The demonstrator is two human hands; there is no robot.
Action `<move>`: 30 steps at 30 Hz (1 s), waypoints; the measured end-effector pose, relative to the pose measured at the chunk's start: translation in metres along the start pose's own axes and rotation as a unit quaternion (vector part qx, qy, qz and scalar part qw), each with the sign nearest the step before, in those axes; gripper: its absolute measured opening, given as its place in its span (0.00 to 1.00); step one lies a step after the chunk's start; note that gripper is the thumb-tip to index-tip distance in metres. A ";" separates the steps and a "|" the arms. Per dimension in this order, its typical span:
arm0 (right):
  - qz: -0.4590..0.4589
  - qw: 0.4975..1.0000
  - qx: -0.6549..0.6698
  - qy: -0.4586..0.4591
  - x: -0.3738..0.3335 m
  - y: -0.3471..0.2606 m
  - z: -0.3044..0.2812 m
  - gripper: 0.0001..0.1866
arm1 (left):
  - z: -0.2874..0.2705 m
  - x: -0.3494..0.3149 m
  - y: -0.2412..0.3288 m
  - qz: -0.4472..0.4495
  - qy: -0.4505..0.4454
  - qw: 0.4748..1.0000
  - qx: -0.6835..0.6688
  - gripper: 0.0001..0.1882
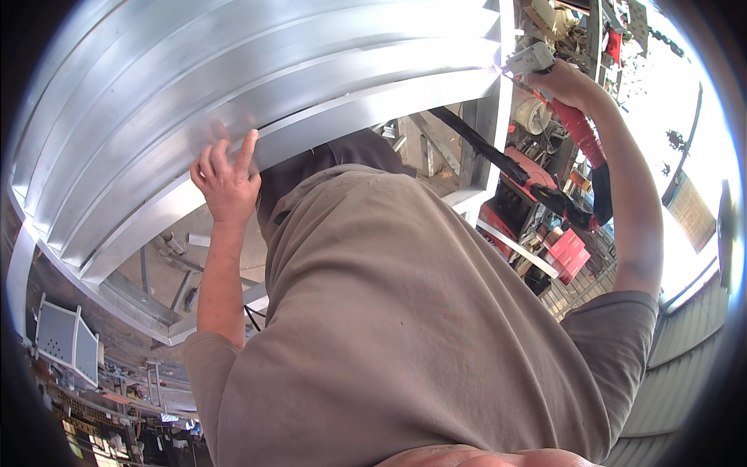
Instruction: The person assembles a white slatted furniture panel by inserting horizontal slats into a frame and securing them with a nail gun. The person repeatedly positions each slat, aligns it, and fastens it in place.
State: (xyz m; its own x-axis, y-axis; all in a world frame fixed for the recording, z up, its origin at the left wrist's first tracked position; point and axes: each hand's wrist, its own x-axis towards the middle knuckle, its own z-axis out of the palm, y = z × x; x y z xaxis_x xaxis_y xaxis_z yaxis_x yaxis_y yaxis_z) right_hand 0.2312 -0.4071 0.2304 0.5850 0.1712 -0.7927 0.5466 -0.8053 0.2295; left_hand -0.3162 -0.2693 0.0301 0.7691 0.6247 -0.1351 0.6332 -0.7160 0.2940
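Note:
A large frame of shiny silver metal, with long ribbed slats (296, 66), spans the upper left. My left hand (226, 179) rests on the near rail (366, 109), index finger and thumb stretched out and the other fingers bent against the metal. It grips nothing. At the upper right, my right hand (566, 84) is closed around a pale grey welding gun (531, 59). The gun's tip is at the side post (493, 117), near the rail's end, where a small bright violet-white glow shows. A red-sleeved hose (576, 128) runs down from the gun.
A black-wrapped cable (486, 156) passes through the frame below the rail. Beyond the post stand a red machine (510, 222), red boxes (568, 253) and cluttered shelves. A grey perforated metal piece (66, 342) is at the lower left.

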 end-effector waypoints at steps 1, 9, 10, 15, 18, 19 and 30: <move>0.008 1.000 -0.021 0.008 -0.004 -0.001 -0.001 0.25 | 0.000 0.000 0.000 -0.001 -0.002 1.000 0.000 0.49; -0.028 0.953 0.263 0.149 -0.060 0.057 -0.011 0.24 | 0.003 -0.001 0.001 0.010 -0.003 1.000 0.004 0.48; -0.077 0.934 0.306 0.169 -0.060 0.068 -0.007 0.23 | 0.001 -0.002 -0.001 0.007 0.004 1.000 0.011 0.47; 0.012 0.831 0.526 0.180 -0.044 0.125 0.034 0.24 | -0.007 -0.003 0.002 0.018 -0.006 1.000 0.019 0.51; 0.053 0.789 0.586 0.178 -0.014 0.164 0.069 0.23 | -0.011 -0.004 0.005 0.007 -0.015 1.000 -0.007 0.50; 0.086 0.776 0.600 0.172 -0.002 0.179 0.082 0.22 | -0.013 -0.005 0.006 -0.005 -0.029 0.999 -0.017 0.49; 0.136 0.730 0.661 0.111 0.141 0.298 0.245 0.28 | -0.017 -0.021 0.026 -0.145 -0.032 0.988 0.036 0.48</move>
State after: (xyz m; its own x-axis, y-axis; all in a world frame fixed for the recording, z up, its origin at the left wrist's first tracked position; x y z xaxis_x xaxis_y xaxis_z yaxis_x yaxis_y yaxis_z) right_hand 0.3297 -0.7622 0.0486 0.7266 -0.1280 -0.6750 -0.5778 -0.6455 -0.4995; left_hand -0.3172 -0.2956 0.0566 0.5566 0.7878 -0.2639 0.8307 -0.5313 0.1661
